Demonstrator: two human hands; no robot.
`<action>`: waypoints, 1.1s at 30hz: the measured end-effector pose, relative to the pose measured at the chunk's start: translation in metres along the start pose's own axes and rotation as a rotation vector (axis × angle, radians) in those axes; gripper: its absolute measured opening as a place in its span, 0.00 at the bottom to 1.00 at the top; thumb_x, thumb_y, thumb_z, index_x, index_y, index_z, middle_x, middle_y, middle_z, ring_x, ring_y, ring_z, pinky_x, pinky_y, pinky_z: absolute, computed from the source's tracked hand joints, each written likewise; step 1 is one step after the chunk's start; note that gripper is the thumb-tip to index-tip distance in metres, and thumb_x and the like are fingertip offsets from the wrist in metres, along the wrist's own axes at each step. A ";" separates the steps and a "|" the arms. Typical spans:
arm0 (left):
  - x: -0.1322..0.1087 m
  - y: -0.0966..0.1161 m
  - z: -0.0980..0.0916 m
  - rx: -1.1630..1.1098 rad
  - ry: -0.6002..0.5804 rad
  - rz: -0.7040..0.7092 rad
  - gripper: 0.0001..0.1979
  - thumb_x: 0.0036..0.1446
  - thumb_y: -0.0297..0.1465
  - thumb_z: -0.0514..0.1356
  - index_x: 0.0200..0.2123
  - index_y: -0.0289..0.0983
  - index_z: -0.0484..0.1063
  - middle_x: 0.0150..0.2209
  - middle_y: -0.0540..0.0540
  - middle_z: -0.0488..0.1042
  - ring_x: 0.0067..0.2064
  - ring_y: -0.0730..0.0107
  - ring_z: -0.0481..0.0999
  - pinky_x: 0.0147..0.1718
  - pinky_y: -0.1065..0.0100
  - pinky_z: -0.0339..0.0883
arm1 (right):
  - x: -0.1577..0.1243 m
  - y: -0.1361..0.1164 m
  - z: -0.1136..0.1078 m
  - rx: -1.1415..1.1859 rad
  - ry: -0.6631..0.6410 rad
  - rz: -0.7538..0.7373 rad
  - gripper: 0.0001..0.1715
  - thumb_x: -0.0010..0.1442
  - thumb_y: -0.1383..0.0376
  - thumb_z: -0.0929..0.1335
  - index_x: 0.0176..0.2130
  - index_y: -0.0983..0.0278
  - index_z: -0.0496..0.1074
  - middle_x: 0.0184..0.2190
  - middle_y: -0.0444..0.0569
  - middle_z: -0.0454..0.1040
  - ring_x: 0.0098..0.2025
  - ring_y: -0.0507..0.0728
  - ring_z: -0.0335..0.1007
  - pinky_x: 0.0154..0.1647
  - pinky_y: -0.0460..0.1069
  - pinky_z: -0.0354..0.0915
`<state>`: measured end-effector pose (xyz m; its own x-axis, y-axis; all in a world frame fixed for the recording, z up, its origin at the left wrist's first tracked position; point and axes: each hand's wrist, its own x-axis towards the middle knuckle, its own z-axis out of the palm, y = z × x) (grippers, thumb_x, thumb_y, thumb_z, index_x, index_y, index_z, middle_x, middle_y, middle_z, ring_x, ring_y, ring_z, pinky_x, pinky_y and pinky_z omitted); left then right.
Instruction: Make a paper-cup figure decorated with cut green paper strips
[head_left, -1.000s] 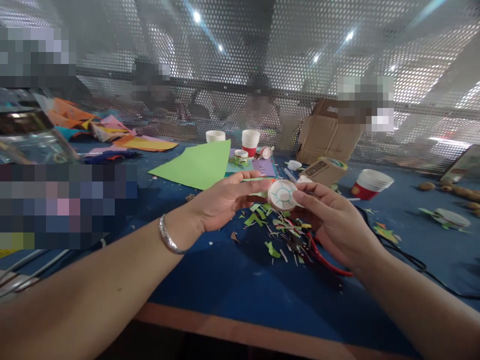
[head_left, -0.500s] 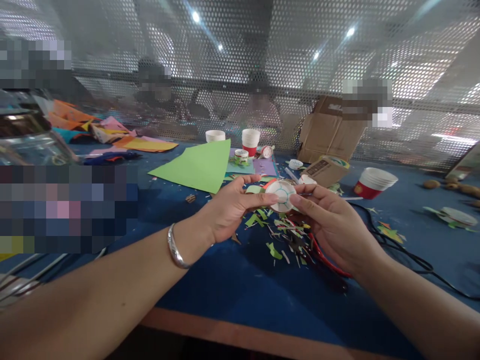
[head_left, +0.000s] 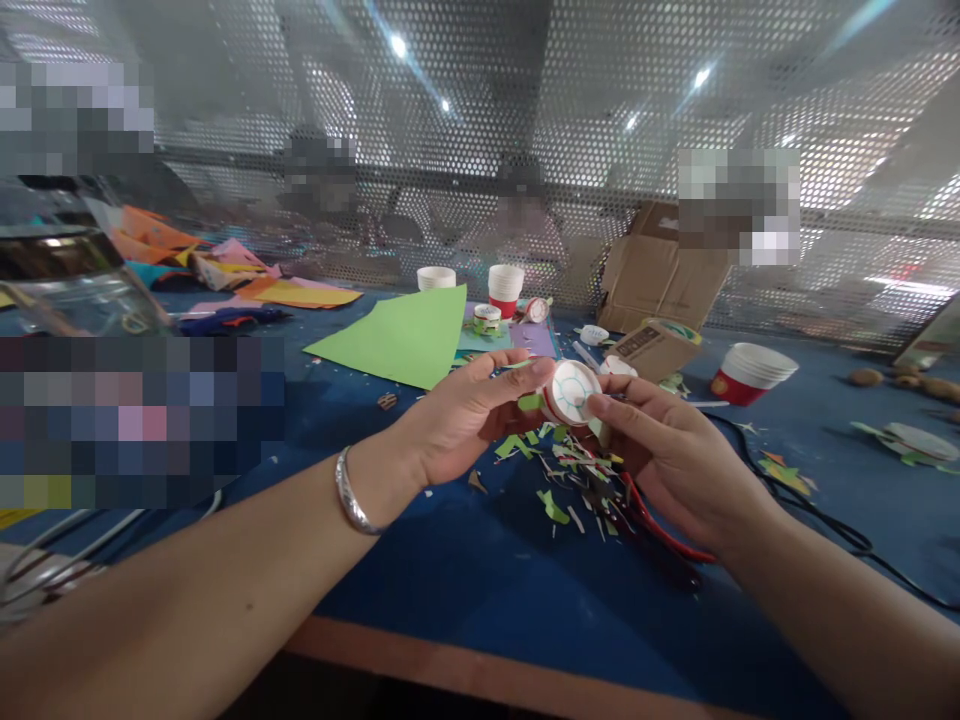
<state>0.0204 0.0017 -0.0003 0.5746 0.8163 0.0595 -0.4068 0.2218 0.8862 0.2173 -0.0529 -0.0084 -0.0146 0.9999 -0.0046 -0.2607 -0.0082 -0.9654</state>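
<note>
Both my hands hold a small paper cup (head_left: 571, 390) above the blue table (head_left: 465, 570); its white bottom, marked with green lines, faces me. My left hand (head_left: 469, 415) pinches the cup's left side with thumb and fingers, and a silver bangle sits on that wrist. My right hand (head_left: 667, 455) grips the cup from the right, the fingers closed on its rim. A bit of green paper (head_left: 530, 402) sticks out under the cup. Green paper scraps (head_left: 559, 465) lie on the table just below my hands.
Red-handled scissors (head_left: 660, 530) lie under my right hand. A green paper sheet (head_left: 409, 335), stacked paper cups (head_left: 504, 288), a red-and-white cup stack (head_left: 750, 372) and a cardboard box (head_left: 660, 275) stand behind. A black cable (head_left: 825, 520) runs right. A perforated screen, with people behind it, closes off the back.
The cup has tilted and turned a little between my fingers, and my hands have shifted slightly right. The view has moved a bit.
</note>
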 end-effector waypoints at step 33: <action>0.000 0.002 0.000 -0.085 -0.020 -0.103 0.26 0.48 0.24 0.75 0.49 0.36 0.70 0.41 0.46 0.82 0.42 0.68 0.82 0.52 0.61 0.70 | -0.003 0.001 0.000 -0.041 0.006 -0.073 0.23 0.52 0.57 0.81 0.43 0.59 0.75 0.36 0.44 0.83 0.35 0.51 0.77 0.36 0.44 0.70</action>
<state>0.0196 0.0019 0.0018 0.6302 0.7762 -0.0196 -0.4034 0.3488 0.8459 0.2173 -0.0558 -0.0089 0.0086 0.9979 0.0649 -0.2208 0.0652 -0.9731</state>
